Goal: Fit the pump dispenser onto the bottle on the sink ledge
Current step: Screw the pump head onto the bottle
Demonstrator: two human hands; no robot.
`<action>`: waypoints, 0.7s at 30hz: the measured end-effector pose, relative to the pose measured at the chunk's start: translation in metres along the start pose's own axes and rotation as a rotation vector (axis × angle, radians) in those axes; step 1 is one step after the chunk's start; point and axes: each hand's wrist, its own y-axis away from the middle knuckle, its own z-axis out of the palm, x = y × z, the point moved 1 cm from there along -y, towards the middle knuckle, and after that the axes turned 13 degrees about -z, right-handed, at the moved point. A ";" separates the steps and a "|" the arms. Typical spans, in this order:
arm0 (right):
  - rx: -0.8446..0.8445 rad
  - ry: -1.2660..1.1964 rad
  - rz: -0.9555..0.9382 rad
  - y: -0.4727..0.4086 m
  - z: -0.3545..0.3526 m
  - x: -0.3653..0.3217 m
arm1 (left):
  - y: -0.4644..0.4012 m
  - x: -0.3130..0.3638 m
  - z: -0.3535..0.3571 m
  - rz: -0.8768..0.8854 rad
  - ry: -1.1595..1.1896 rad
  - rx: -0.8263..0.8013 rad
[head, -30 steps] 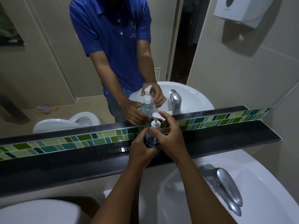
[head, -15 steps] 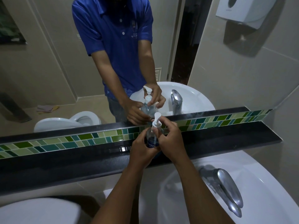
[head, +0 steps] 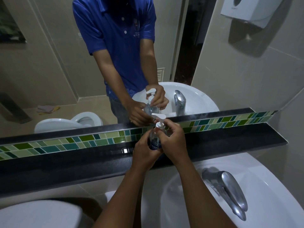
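A small clear bottle with a blue label stands upright on the black sink ledge. My left hand wraps around its lower body. A white pump dispenser sits on the bottle's neck, its nozzle pointing right. My right hand pinches the white collar of the pump with thumb and fingers. The mirror above the ledge reflects the bottle, the pump and both hands.
A white basin with a chrome tap lies below the ledge on the right. A green mosaic tile strip runs behind the ledge. A white toilet tank lid is at bottom left; a paper dispenser hangs top right.
The pump head has turned, its nozzle swinging round on the bottle. My right hand's fingers have shifted on the collar. My left hand still holds the bottle in place.
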 end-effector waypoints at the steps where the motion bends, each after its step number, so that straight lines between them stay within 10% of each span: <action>1: 0.032 0.022 -0.010 -0.001 0.000 0.000 | 0.000 -0.001 0.000 0.000 0.001 0.000; 21: 0.041 0.058 0.045 -0.004 -0.006 0.001 | 0.001 -0.005 0.004 -0.028 -0.022 -0.006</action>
